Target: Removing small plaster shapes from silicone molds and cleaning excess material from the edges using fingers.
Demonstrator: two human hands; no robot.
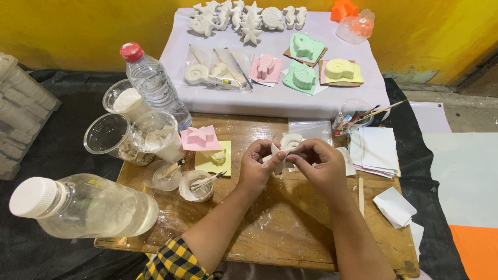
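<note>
A white plaster cast [287, 148] is gripped between the left hand [258, 168] and right hand [321, 168] above the wooden counter [280, 228]. Its shape is partly hidden, possibly a shell. A pink mould [201, 138] is seen nearby.

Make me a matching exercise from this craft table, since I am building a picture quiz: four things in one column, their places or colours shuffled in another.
Things:
1. white cast piece
2. star-shaped mould
3. bottle with red cap
4. paintbrushes

Places or colours:
A. standing in a clear cup, right of the wooden board
B. held between the left hand and right hand
C. pink, lying on a yellow sheet
D. upright behind the plastic cups

Pairs: 1-B, 2-C, 3-D, 4-A
</note>
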